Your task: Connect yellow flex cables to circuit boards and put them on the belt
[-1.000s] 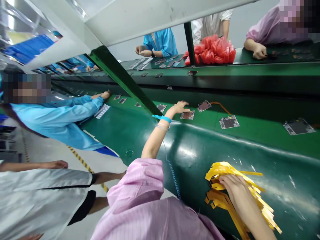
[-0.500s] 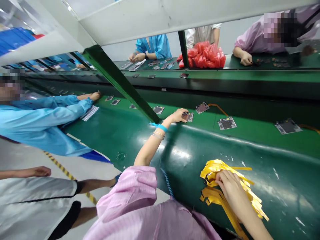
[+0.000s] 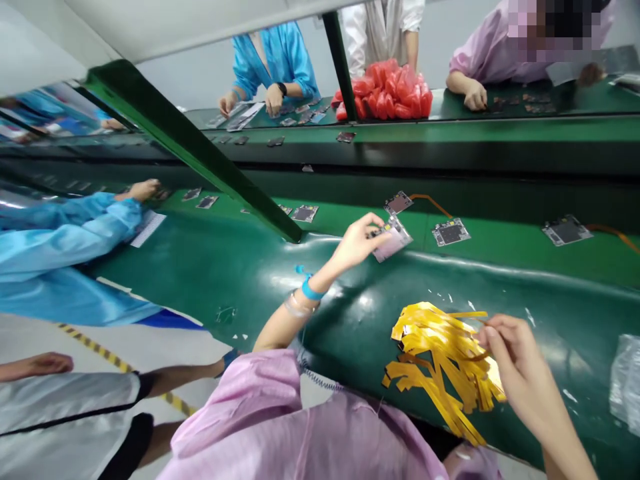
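Note:
My left hand [image 3: 356, 244] is raised over the green belt [image 3: 240, 260] and grips a small circuit board [image 3: 391, 240] by its edge. A blue band and coiled cord sit on that wrist. My right hand [image 3: 510, 357] is pinched on a thin yellow strip at the right edge of a heap of yellow flex strips [image 3: 440, 360] lying on the near belt. More circuit boards [image 3: 451, 233] lie in a row on the belt beyond, one [image 3: 399, 203] with an orange strip attached.
A green post [image 3: 190, 147] slants across the left. A person in a blue coat [image 3: 65, 247] reaches onto the belt at left. Across the line other people work beside red bags [image 3: 387, 97]. A clear plastic bag [image 3: 625, 383] lies at far right.
My left hand has lifted a circuit board off the belt and drawn it nearer. My right hand has left the top of the yellow heap and pinched a strip at its right side.

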